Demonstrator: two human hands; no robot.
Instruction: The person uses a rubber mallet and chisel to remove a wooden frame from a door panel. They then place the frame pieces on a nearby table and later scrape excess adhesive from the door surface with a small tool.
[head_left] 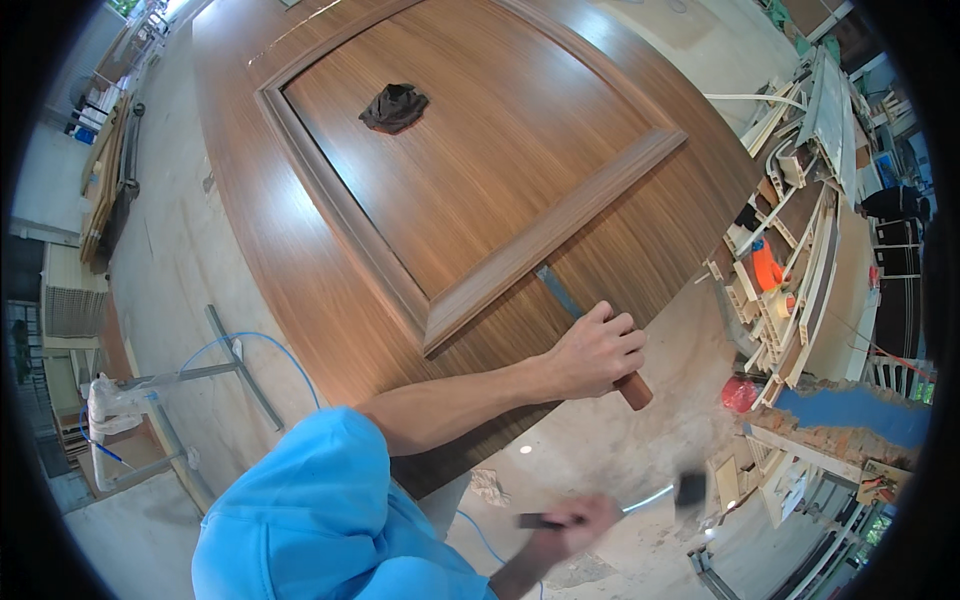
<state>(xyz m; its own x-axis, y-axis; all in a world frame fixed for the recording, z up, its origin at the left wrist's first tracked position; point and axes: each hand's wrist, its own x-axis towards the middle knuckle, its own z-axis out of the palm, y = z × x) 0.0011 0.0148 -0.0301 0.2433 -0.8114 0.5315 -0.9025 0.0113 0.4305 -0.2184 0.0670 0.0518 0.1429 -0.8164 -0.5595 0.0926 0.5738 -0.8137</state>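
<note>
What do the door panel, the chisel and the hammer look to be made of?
Door panel: wood or veneer, brown, straight grain, slight sheen. Chisel: grey metal blade, reddish-brown handle, probably wood, gripped by the left hand. Hammer in the right hand: dark head, too blurred to judge.

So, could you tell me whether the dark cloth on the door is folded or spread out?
Neither: the dark cloth lies crumpled in a heap on the wooden door.
</note>
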